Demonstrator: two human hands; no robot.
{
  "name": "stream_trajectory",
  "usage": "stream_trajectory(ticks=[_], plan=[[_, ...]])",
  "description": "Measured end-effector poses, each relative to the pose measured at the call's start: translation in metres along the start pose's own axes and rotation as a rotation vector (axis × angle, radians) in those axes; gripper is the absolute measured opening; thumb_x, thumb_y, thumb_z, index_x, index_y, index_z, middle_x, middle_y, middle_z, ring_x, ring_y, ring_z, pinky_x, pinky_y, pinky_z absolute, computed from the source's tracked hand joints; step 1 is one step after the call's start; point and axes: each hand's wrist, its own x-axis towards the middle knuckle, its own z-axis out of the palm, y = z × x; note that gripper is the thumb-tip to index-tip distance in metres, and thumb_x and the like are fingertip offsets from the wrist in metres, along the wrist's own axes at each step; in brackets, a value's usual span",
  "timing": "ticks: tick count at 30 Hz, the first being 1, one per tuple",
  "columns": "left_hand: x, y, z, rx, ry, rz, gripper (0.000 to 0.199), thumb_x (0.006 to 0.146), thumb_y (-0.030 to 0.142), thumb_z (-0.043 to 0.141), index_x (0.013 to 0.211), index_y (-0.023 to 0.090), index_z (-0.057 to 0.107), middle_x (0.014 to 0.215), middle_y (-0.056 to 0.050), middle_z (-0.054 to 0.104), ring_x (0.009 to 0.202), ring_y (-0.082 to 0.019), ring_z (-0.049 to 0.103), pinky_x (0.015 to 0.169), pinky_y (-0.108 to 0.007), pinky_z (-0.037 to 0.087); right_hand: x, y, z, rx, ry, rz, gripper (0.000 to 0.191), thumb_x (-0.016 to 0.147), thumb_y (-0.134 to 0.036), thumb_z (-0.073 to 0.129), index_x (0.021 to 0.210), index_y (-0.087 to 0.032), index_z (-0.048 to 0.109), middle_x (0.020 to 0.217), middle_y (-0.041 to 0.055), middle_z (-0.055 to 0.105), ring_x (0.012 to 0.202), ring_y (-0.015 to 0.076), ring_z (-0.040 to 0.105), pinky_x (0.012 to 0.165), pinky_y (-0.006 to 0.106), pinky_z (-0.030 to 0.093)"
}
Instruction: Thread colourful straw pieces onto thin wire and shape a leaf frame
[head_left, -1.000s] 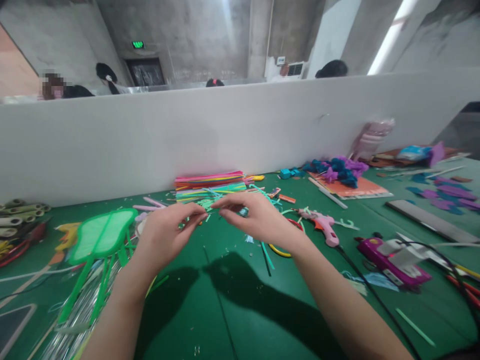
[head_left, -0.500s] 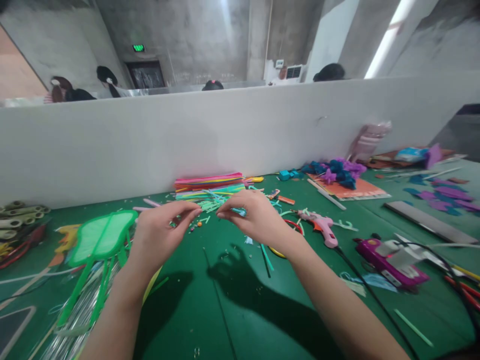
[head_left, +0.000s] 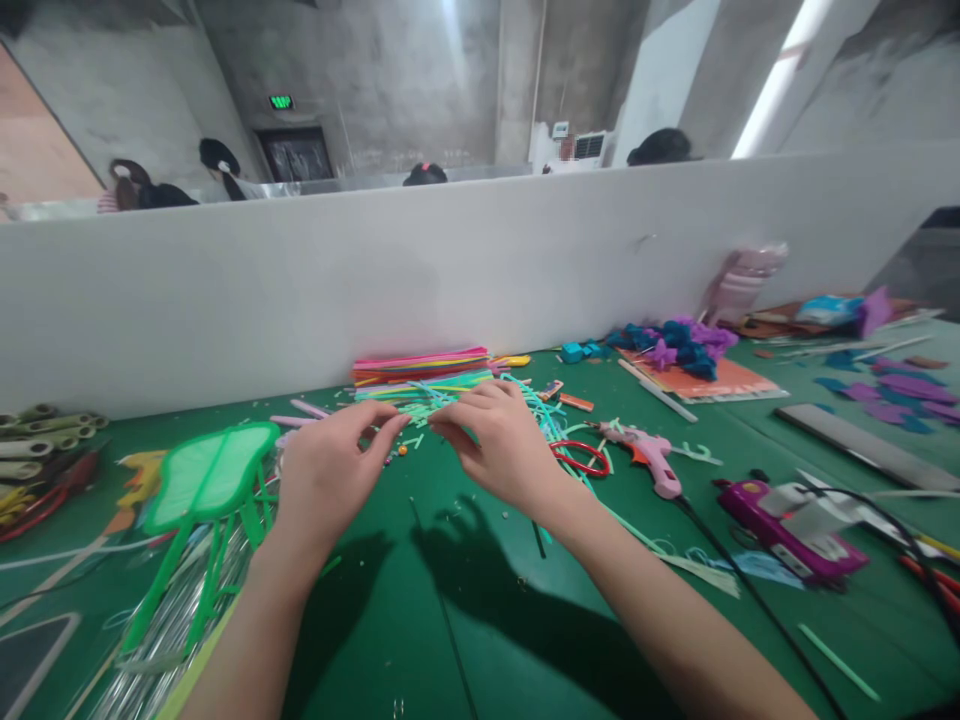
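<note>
My left hand (head_left: 337, 465) is raised over the green table with thumb and forefinger pinched together. Facing it, a short gap away, my right hand (head_left: 499, 445) also pinches; whatever lies between either pair of fingertips is too small to make out. Behind the fingertips lies a pile of short light-green clippings (head_left: 420, 410). An orange bead (head_left: 403, 451) rests on the table between the hands. Thin turquoise strands (head_left: 551, 420) spread out beside my right wrist, near a red loop handle (head_left: 589, 458).
A bundle of coloured strips (head_left: 420, 367) lies against the white partition (head_left: 300, 290). To the right are a pink glue gun (head_left: 651, 455), a purple power strip (head_left: 795, 535) and cables. At left stands a green mesh frame (head_left: 210, 480); bamboo-like tubes (head_left: 45, 440) lie beyond it.
My hands have drawn slightly closer together, both still pinched. More turquoise strands and a long pale strand now show beside my right forearm. The view has shifted slightly.
</note>
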Motion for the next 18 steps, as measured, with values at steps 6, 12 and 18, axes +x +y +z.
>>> stream_trajectory(ticks=[6, 12, 18], plan=[[-0.0021, 0.0006, 0.0011, 0.127, 0.066, 0.057, 0.02, 0.094, 0.036, 0.06, 0.086, 0.024, 0.075, 0.076, -0.002, 0.077, 0.055, -0.017, 0.064, 0.053, -0.028, 0.037, -0.0014, -0.0034, 0.0018, 0.023, -0.003, -0.008, 0.015, 0.092, -0.016, 0.058, 0.088, -0.021, 0.071, 0.081, 0.0011, 0.073, 0.083, 0.0201, 0.059, 0.088, 0.035, 0.033], [-0.0019, 0.0007, 0.0041, 0.171, 0.054, -0.015, 0.022, 0.093, 0.038, 0.062, 0.083, 0.024, 0.075, 0.066, -0.001, 0.073, 0.052, -0.017, 0.061, 0.053, -0.028, 0.032, -0.0018, -0.0078, 0.0063, 0.05, 0.006, 0.018, 0.016, 0.092, -0.014, 0.056, 0.087, -0.019, 0.07, 0.08, 0.0023, 0.073, 0.08, 0.019, 0.061, 0.087, 0.034, 0.036], [-0.003, 0.0033, 0.0005, 0.255, 0.043, -0.043, 0.02, 0.093, 0.038, 0.062, 0.087, 0.024, 0.076, 0.071, 0.0, 0.075, 0.058, -0.018, 0.065, 0.056, -0.028, 0.034, -0.0019, -0.0093, 0.0035, 0.055, 0.009, 0.061, 0.015, 0.09, -0.012, 0.058, 0.085, -0.019, 0.071, 0.08, 0.002, 0.073, 0.081, 0.0189, 0.063, 0.087, 0.034, 0.037]])
